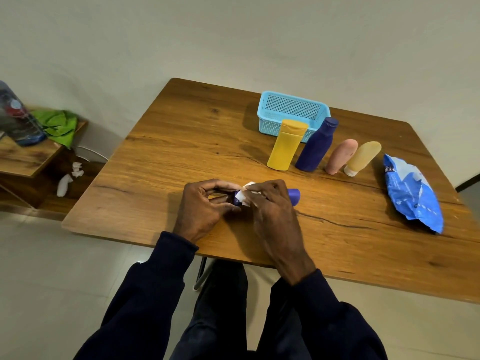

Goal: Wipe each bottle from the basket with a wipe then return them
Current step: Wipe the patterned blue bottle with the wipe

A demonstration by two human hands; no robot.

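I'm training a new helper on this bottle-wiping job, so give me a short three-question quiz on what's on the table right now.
1. True or false: the yellow bottle stands on the table, outside the blue basket.
2. How many bottles stand free of the hands? A) two B) four C) six
3. Fill in: the left hand and right hand hold the small purple bottle, with a white ____ pressed on it.
Key: 1 true; 2 B; 3 wipe.
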